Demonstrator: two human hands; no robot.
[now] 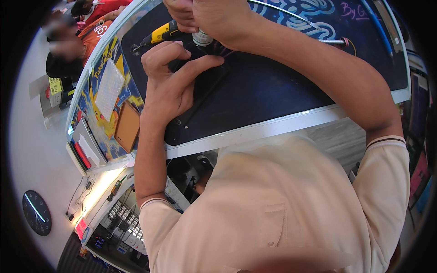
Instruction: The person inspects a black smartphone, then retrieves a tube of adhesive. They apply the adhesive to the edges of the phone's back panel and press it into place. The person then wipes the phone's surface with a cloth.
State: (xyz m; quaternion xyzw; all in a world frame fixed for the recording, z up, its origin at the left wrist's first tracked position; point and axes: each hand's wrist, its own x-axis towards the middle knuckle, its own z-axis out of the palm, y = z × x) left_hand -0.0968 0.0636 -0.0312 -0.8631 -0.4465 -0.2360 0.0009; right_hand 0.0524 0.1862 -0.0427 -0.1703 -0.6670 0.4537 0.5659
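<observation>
Up front, right hand grips perhaps a bottle, left hand half-curled.

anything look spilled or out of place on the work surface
Nothing looks plainly spilled or damaged. Slightly odd: a tiny pale loose bit on the dark flat work mat, near its front-left corner, below the left hand. It looks stray, too small to identify.

Free mat near-right, yellow tool beside hands

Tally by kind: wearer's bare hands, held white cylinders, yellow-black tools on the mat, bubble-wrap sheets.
Bare left hand, bare right hand: 2
White cylindrical object: 1
Yellow-black elongated tool: 1
Clear bubble-wrap sheet: 1
Total: 5
</observation>
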